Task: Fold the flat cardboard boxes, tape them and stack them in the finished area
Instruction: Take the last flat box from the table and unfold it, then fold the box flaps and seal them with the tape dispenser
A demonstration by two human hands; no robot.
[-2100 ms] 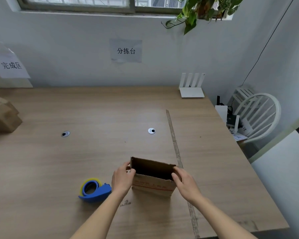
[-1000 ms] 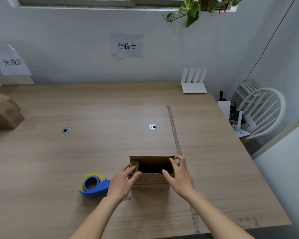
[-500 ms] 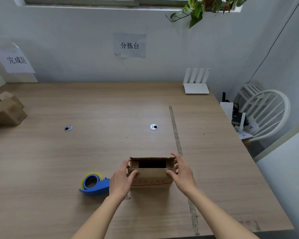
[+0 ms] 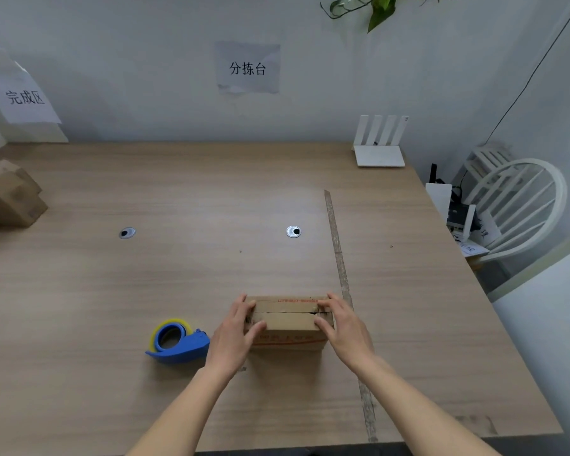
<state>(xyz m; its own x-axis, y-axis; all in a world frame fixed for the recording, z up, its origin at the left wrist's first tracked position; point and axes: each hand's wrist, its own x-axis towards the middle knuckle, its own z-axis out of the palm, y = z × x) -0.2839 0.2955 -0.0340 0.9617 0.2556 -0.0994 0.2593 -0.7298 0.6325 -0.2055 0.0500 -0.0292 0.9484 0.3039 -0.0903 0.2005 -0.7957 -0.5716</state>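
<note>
A small brown cardboard box (image 4: 288, 319) stands on the wooden table (image 4: 211, 199) near its front edge. Its top flaps lie folded flat, with a seam running across the middle. My left hand (image 4: 236, 334) presses on the box's left end, fingers over the flaps. My right hand (image 4: 344, 327) holds the right end the same way. A blue tape dispenser (image 4: 176, 342) with a yellow-rimmed roll lies on the table just left of my left hand. Folded brown boxes (image 4: 7, 195) are stacked at the far left edge, below a paper sign on the wall.
A strip of old tape (image 4: 338, 251) runs front to back on the table, right of the box. A white router (image 4: 379, 144) stands at the back right corner. A white chair (image 4: 514, 205) with devices on it is beyond the right edge. Two cable holes (image 4: 293, 231) mark the tabletop.
The box stood open at first with both hands at its sides. Now the top flaps are folded down shut and both hands press on them.
</note>
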